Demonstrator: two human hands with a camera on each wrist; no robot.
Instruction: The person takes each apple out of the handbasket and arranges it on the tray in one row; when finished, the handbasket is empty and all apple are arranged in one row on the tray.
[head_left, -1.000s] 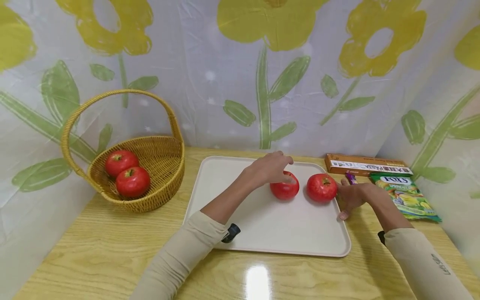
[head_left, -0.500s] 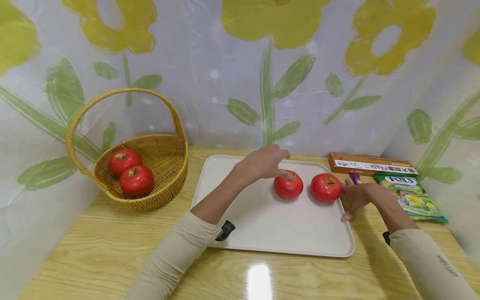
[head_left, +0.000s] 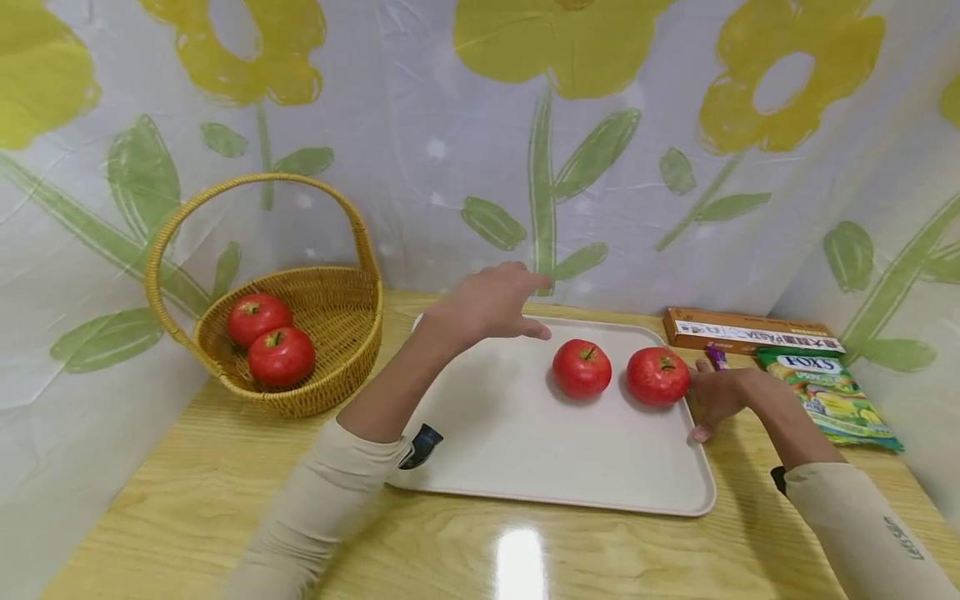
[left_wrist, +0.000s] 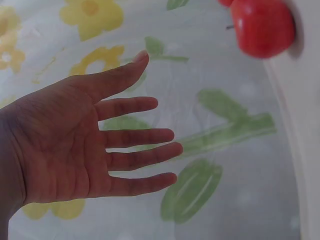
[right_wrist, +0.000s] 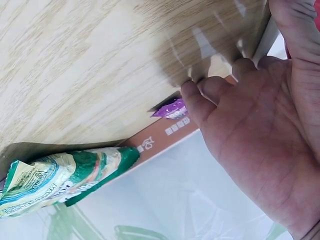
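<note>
My left hand (head_left: 491, 304) hovers over the back left part of a white tray (head_left: 517, 446), its fingers spread and nothing in them; the left wrist view shows the bare palm (left_wrist: 62, 145). To its right, a red apple (head_left: 582, 369) sits on the tray, apart from the hand. A second red apple (head_left: 657, 377) lies close to the tray's right rim. My right hand (head_left: 722, 398) holds that rim, thumb at the edge; in the right wrist view its bent fingers (right_wrist: 200, 102) lie by the tray's side, tips partly hidden.
A yellow wicker basket (head_left: 348, 367) with a tall handle stands at the left, holding two red apples (head_left: 282, 357). At the right lie an orange pasta box (head_left: 750, 331), a green candy bag (head_left: 825, 392) and a small purple packet (head_left: 716, 356). A flowered cloth backs the table.
My left hand has come off the middle apple, moving left and up without it. The right hand stays at the tray's right rim. The apples keep their places on the tray.
</note>
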